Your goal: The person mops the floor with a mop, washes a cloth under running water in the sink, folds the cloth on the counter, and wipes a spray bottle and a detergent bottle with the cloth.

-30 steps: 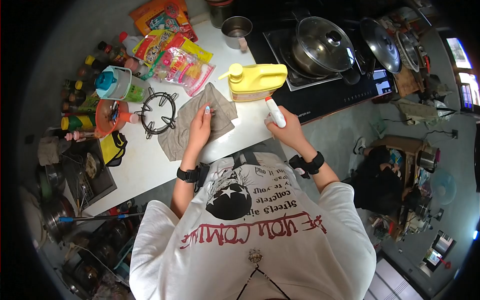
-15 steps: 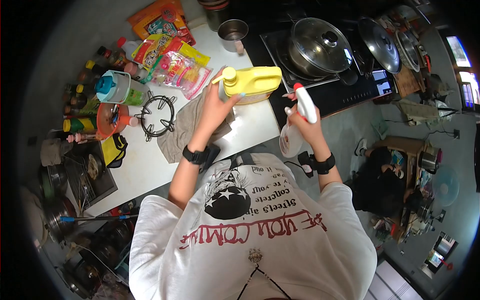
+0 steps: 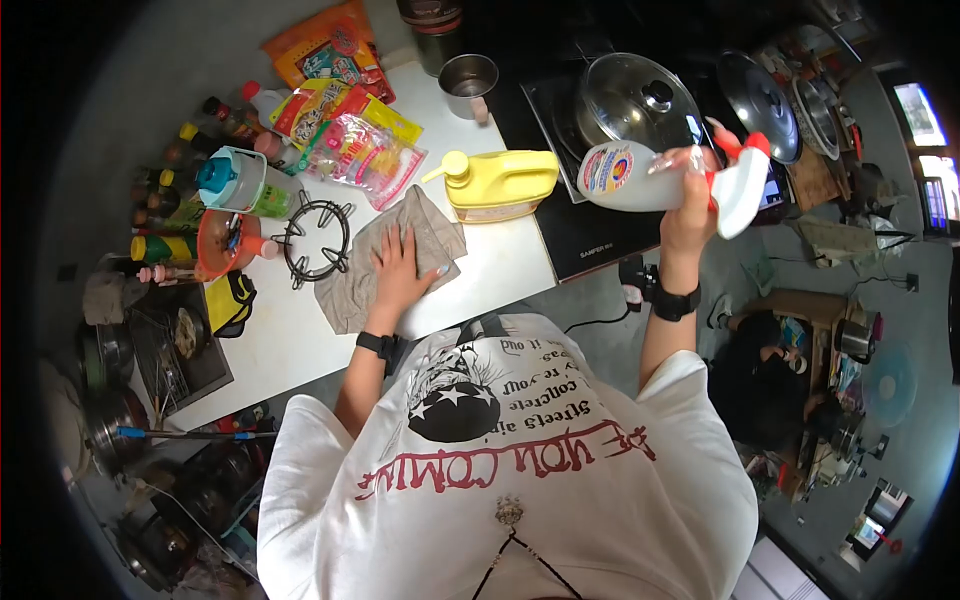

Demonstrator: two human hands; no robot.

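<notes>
My left hand (image 3: 402, 274) lies flat with its fingers spread on a grey-brown cloth (image 3: 345, 290) on the white counter. Beyond it stands a yellow jug (image 3: 505, 183) with a pump top and side handle, touched by neither hand. On the right, my right hand (image 3: 688, 205) is wrapped round the neck of a spray bottle (image 3: 625, 178) with a red and white trigger head. The bottle is tilted on its side above the stove's front edge, its label facing up. Left of the cloth sits a black metal pot stand (image 3: 316, 242).
A lidded pot (image 3: 635, 105) stands on the black cooktop (image 3: 610, 240). A metal cup (image 3: 467, 85), food packets (image 3: 365, 150) and a white jug with a teal lid (image 3: 240, 180) stand on the counter. At the left is a sink (image 3: 185, 345). A person in dark clothes (image 3: 760, 365) is at the right.
My left hand has let go of the yellow jug, which now stands on the counter, and rests on the cloth. My right hand has raised and tipped the spray bottle over the stove's edge.
</notes>
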